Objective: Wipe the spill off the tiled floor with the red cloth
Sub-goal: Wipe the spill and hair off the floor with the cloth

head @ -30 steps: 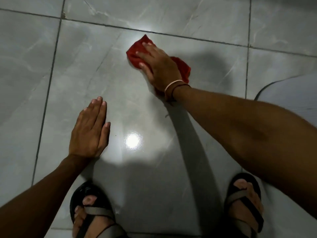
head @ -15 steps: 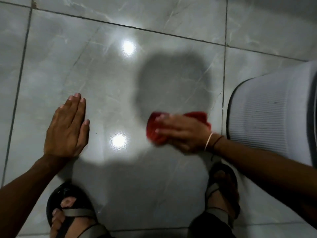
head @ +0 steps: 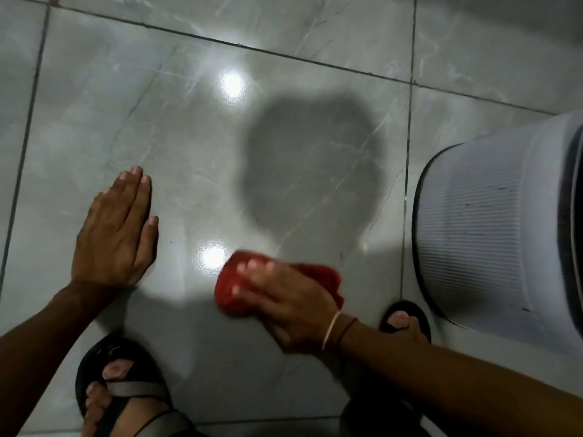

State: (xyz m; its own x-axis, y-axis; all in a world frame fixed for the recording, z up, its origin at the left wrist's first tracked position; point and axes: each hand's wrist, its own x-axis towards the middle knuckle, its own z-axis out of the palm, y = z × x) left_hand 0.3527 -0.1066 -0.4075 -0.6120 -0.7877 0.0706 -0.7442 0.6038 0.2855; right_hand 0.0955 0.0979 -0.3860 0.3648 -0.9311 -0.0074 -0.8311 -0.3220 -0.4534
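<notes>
Right hand (head: 293, 305) is pressed down on the bunched-up red cloth (head: 235, 287), fingers spread over it, low on the tiled floor (head: 195, 159) by the sandals. Left hand (head: 118, 230) lies flat and open on the tile, holding nothing. Pretty blurry though.

Single head-worn wide-angle view, looking steeply down at the tiled floor (head: 132, 127), close above both hands
</notes>
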